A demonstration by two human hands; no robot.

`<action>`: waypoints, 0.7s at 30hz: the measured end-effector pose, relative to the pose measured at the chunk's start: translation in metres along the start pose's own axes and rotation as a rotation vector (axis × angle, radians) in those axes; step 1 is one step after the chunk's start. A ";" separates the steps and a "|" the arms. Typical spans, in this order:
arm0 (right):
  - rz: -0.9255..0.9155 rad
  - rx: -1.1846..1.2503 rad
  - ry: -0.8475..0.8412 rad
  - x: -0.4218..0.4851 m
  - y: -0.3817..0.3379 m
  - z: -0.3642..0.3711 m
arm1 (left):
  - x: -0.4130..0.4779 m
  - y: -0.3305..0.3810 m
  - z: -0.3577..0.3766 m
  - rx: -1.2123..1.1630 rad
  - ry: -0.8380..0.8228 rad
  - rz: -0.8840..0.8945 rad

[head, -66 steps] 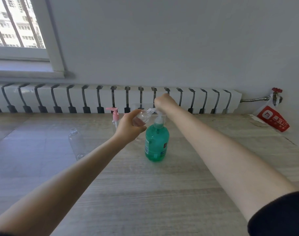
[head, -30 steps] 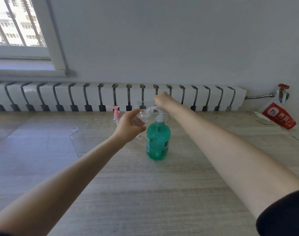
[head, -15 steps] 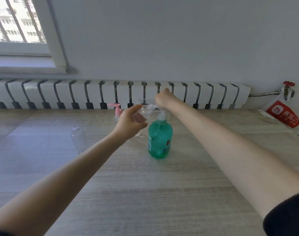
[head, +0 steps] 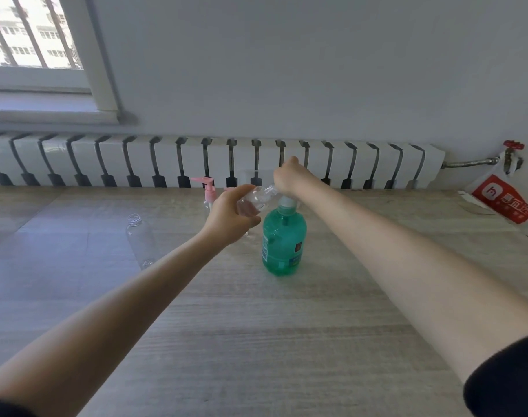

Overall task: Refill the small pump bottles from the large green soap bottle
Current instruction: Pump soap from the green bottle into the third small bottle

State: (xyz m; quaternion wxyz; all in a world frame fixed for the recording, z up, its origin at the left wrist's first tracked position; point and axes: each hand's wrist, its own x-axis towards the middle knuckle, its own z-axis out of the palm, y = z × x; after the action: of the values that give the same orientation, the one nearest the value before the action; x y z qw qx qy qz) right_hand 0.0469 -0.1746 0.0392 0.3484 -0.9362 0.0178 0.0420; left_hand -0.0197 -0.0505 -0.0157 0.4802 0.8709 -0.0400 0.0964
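The large green soap bottle (head: 283, 239) stands upright on the wooden tabletop (head: 256, 341). My right hand (head: 288, 179) rests closed on top of its white pump head. My left hand (head: 229, 216) grips a small clear bottle (head: 256, 200), tilted with its open mouth up against the pump's spout. Another small clear bottle (head: 140, 240) without a cap stands upright to the left. Behind my left hand stands a small bottle with a pink pump (head: 208, 189), partly hidden.
A white radiator (head: 196, 161) runs along the table's far edge under a grey wall. A window (head: 31, 40) is at the top left. At the far right, a red-and-white bag (head: 503, 200) hangs below a pipe valve (head: 512, 152).
Both hands stay at the green bottle's pump with the small bottle at the spout. The view has shifted slightly, and the right hand has bobbed a little on the pump.
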 end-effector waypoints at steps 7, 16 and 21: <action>-0.013 0.026 -0.033 -0.002 0.000 -0.003 | 0.002 0.003 0.000 -0.011 -0.011 -0.005; -0.035 0.039 -0.003 -0.003 -0.006 -0.013 | 0.001 0.003 -0.001 -0.086 -0.010 -0.025; -0.030 0.058 -0.004 -0.005 -0.009 -0.016 | -0.001 0.003 -0.004 -0.091 -0.013 -0.032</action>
State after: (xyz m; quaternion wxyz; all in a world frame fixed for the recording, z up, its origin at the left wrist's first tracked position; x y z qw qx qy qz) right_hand 0.0433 -0.1786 0.0574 0.3763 -0.9257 0.0042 0.0382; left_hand -0.0219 -0.0493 -0.0114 0.5206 0.8493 -0.0335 0.0808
